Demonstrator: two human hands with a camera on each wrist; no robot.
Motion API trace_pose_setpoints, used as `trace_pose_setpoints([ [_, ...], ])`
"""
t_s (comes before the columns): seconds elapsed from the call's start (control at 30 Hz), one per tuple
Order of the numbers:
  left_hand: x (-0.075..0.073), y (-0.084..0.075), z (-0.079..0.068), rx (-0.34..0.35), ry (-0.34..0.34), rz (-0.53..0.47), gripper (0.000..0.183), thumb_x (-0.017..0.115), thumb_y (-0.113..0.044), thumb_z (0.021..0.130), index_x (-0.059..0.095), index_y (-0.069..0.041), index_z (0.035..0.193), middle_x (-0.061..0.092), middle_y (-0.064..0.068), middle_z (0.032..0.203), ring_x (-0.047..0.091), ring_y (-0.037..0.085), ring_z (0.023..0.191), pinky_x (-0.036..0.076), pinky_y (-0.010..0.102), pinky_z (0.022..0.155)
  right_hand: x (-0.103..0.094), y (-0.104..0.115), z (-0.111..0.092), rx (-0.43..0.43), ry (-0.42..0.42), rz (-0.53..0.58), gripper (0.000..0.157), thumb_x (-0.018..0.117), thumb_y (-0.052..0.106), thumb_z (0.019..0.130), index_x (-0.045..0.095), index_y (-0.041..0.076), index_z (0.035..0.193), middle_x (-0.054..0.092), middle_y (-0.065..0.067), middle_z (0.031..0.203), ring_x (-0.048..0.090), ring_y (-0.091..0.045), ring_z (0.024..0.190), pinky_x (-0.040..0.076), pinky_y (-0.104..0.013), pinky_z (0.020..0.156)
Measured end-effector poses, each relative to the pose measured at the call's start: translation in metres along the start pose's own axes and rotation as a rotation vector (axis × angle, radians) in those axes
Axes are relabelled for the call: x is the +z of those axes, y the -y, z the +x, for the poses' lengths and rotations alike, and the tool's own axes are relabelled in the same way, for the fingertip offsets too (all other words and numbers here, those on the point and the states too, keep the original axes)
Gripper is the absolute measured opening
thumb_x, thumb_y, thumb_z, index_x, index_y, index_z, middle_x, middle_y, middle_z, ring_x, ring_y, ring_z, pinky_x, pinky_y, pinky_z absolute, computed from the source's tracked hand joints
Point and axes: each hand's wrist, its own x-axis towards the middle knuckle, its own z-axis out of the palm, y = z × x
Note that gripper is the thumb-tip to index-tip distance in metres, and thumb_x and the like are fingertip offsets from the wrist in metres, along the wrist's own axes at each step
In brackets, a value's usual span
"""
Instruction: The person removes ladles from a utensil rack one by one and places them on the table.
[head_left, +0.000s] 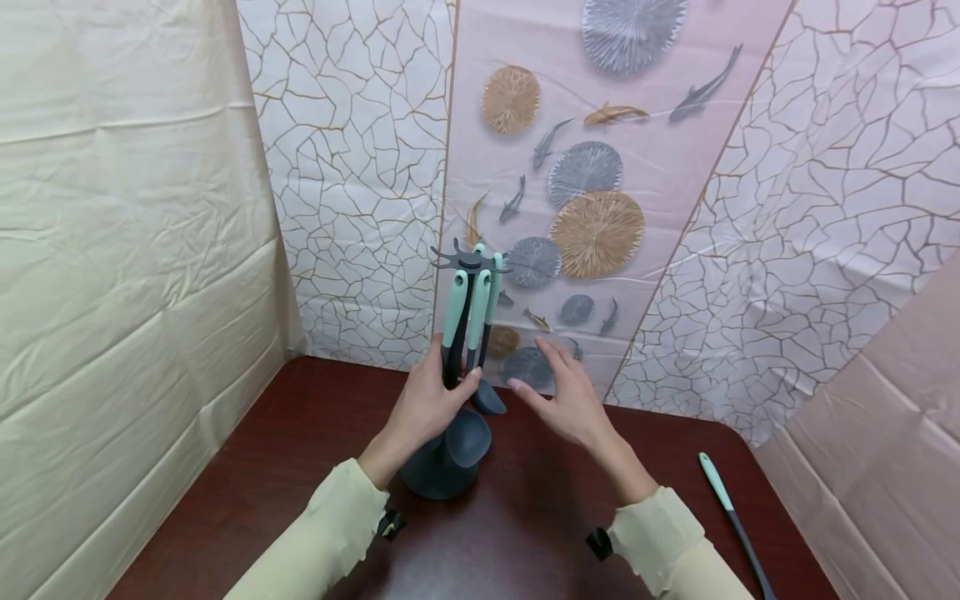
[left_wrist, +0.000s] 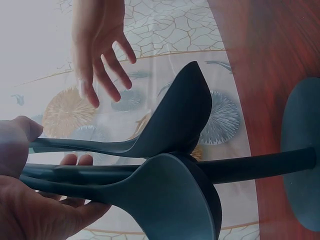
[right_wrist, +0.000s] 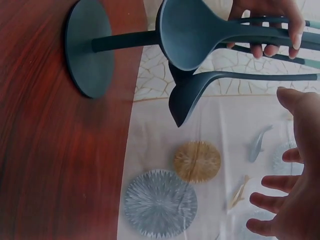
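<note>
A dark utensil stand with a hooked top stands on the table. Several utensils with mint handles hang from it, heads down. Among them are a wide ladle in front and a pointed-lip ladle on the right side. My left hand grips the stand's middle, fingers and thumb curled round the pole and utensil shafts; the far fingers are partly hidden. Just right of the stand, my right hand hovers with fingers spread, holding nothing and apart from the utensils.
On the right side of the dark red table lies one more mint-handled utensil, its far end cut off by the frame. Patterned cloth hangs behind the table, and plain cloth hangs at the left.
</note>
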Motion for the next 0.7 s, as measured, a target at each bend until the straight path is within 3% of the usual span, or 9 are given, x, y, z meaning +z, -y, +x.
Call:
trace_pose_setpoints([
  [0.43,0.0,0.0,0.0,0.006,0.004,0.003,0.042,0.072,-0.035,0.102,0.047,-0.015,0.13,0.062,0.006,0.1,0.064,0.021,0.089,0.054,0.046,0.083,0.011,0.014,0.005,-0.056,-0.015,0.053,0.086,0.068,0.061,0.098,0.032,0.024,0.167,0.04,-0.014,0.165,0.044,-0.04,0.147,0.041,-0.066,0.11],
  [0.7,0.0,0.0,0.0,0.008,0.001,0.018,0.042,0.071,-0.036,0.102,0.047,-0.016,0.13,0.062,0.005,0.1,0.064,0.02,0.087,0.054,0.044,0.08,0.014,0.028,0.007,-0.085,-0.028,0.13,0.083,0.067,0.059,0.1,0.032,0.027,0.168,0.042,-0.016,0.164,0.042,-0.042,0.148,0.039,-0.07,0.109],
])
